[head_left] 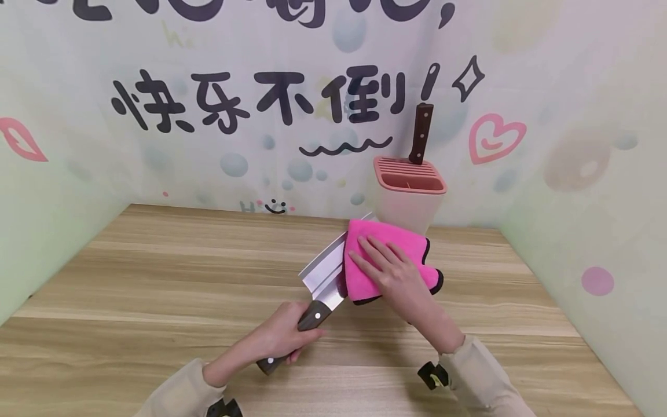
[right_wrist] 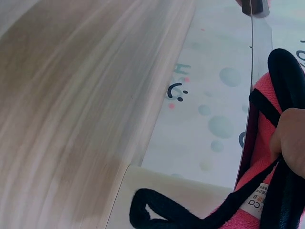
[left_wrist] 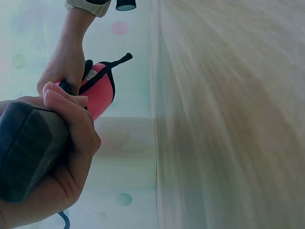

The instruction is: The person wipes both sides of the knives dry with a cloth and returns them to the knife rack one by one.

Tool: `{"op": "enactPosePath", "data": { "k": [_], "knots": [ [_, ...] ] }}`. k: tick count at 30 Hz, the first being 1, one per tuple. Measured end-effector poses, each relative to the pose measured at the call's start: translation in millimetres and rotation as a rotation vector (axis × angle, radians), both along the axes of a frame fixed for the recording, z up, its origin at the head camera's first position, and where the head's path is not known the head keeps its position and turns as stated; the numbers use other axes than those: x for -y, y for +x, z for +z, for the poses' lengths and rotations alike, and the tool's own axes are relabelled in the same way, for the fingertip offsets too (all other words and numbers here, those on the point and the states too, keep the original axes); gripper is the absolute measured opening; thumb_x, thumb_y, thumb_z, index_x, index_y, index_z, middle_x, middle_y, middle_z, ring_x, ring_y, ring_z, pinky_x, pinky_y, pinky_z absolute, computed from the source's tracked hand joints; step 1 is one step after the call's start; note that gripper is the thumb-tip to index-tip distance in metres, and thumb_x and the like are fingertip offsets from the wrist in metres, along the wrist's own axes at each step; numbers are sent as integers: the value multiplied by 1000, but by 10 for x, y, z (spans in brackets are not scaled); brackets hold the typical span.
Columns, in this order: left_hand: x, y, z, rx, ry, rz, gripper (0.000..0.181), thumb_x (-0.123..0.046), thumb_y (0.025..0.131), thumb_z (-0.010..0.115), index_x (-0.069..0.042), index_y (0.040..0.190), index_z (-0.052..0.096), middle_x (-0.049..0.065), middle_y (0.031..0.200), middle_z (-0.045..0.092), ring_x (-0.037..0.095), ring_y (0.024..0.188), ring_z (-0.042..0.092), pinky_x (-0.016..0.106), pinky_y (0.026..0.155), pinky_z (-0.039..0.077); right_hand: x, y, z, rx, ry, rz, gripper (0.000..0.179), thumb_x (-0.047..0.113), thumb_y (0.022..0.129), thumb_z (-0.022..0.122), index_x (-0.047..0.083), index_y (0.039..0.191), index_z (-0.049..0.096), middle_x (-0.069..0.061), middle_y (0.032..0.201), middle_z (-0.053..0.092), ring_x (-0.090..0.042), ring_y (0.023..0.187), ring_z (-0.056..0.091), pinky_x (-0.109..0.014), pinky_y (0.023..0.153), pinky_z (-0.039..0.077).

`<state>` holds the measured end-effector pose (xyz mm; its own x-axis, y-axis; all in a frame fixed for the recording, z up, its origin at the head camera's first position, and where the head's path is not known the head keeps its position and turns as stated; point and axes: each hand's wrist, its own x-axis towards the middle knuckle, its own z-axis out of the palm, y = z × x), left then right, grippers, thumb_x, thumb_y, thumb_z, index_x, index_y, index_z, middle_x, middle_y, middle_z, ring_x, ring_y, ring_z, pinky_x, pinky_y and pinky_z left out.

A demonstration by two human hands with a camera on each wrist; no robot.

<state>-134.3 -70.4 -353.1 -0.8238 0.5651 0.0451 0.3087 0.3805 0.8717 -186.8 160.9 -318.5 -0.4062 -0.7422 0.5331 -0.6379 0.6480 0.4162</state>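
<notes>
My left hand [head_left: 281,330] grips the dark riveted handle of a cleaver [head_left: 325,269], whose broad blade slants up and away to the right above the table. A bright pink cloth [head_left: 388,234] with black edging covers much of the blade's far part. On top of this cloth lie the fingers of my right hand [head_left: 401,281], while the right wrist view shows its thumb [right_wrist: 291,143] against the cloth's folded underside. The cloth is held between them. In the left wrist view, the butt of the cleaver handle [left_wrist: 28,148] fills the near left.
A white knife block [head_left: 403,202] with a pink slotted top stands at the back right, just behind the cloth. One dark-handled knife [head_left: 421,133] sticks up from it. The wooden table [head_left: 182,278] meets a printed backdrop [head_left: 219,168] and pale side walls.
</notes>
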Motion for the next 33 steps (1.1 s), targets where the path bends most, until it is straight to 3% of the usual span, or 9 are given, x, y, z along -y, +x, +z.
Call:
{"op": "enactPosePath", "data": {
  "k": [21, 33],
  "knots": [
    [17, 5, -21, 7, 14, -27, 16, -5, 82, 59, -2, 76, 44, 0, 41, 46, 4, 30, 42, 31, 28, 41, -149, -120, -35, 47, -155, -70, 47, -6, 73, 64, 5, 118, 57, -20, 122, 51, -33, 115, 46, -46, 90, 42],
    [17, -7, -24, 22, 8, -39, 16, -6, 83, 59, -1, 76, 44, 0, 41, 46, 4, 30, 42, 31, 28, 41, -123, -91, -39, -18, -115, -68, 44, -7, 74, 60, 4, 117, 58, -20, 121, 52, -33, 113, 48, -45, 87, 44]
  ]
}}
